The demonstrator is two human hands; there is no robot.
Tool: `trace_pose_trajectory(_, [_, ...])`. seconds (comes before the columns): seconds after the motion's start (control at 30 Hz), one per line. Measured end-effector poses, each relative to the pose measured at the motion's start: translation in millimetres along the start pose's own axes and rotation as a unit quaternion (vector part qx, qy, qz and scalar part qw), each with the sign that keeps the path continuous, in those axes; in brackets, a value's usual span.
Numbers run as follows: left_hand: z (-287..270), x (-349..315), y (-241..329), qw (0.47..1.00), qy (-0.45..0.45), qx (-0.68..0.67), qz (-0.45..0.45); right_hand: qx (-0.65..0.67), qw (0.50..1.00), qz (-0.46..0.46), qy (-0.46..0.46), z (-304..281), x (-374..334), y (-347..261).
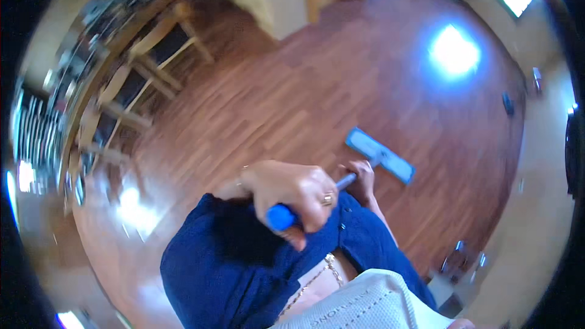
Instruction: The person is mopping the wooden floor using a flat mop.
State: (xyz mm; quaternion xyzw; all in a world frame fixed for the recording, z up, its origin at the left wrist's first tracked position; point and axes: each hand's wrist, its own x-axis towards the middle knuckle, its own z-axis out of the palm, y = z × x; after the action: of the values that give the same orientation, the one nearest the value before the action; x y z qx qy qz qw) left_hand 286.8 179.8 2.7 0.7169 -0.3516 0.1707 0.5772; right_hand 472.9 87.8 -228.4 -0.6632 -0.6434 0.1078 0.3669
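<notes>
Mop [346,181], with a slim grey pole and a flat, rectangular pale-blue head [393,166], slants from the lower middle of my frame to just right of centre. On my feed, the left hand [297,190], wearing a gold-coloured ring [328,197], is closed in a fist around the pole's upper end, a round, bright blue cap [281,217] poking out beside it. Farther along, close to the head, I see the right hand [362,178] curled around the pole; blur keeps me from making out each finger. The head looks flat against the reddish-brown wood-plank floor [256,128]. In the upper left I have light-wood chairs with dark seats [130,88] along a long wooden table [111,55] crowded with blurred objects. Dark-blue clothing [237,262] fills the lower middle.
</notes>
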Motion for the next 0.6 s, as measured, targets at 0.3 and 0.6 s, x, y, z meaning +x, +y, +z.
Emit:
trace_pose_trajectory(0.3, [-118,229,-204,0.996,0.018,0.052,-0.065,0.007,0.998,-0.036,0.044,-209,143,241])
trace_pose_trajectory(0.6, [-188,367,-414,0.984,0.017,0.086,-0.158,-0.065,0.993,0.097,-0.012,-353,184,473])
